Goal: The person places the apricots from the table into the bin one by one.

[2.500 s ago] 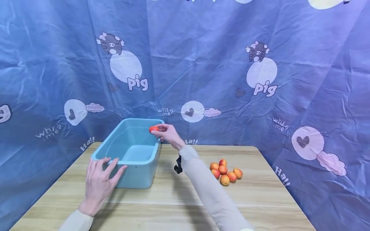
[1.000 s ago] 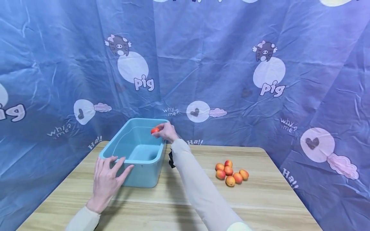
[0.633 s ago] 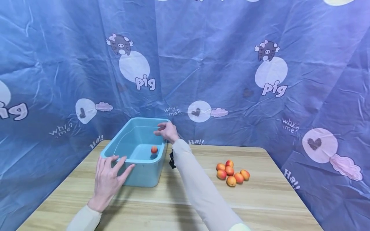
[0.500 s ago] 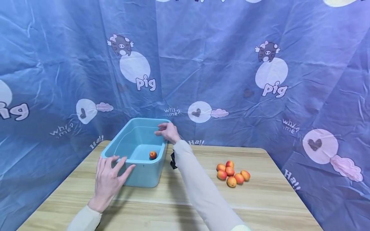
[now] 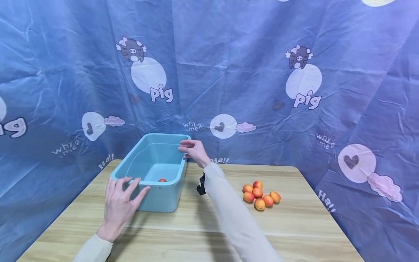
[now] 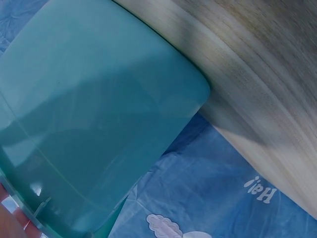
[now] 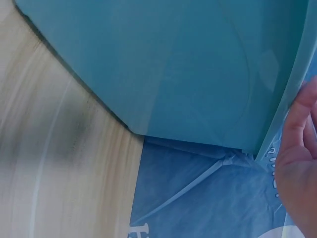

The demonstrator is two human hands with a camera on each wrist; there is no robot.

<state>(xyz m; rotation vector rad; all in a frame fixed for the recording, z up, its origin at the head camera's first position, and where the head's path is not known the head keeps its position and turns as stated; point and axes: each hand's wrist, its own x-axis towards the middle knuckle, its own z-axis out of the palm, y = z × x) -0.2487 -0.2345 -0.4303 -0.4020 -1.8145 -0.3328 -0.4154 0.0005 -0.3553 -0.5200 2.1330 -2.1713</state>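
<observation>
Blue tub (image 5: pixel 158 199), left of centre: one red fruit (image 5: pixel 162 180) visible inside, newly dropped from the right hand (image 5: pixel 195 150), whose loosely parted fingers, holding nothing, hover by its far-right rim. Left hand (image 5: pixel 117 208): fingers spread, touching near rim. Seven fruits (image 5: pixel 257 193), lower right, remain outside.

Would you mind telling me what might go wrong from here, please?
The loose fruits on the table are rounded and bunched together, so lifting one might set a neighbour rolling. The fruit in the tub shows only partly over the near rim, so it could be struck and bruised if another is dropped in. With the left hand at that rim, a push might shift the tub.
</observation>
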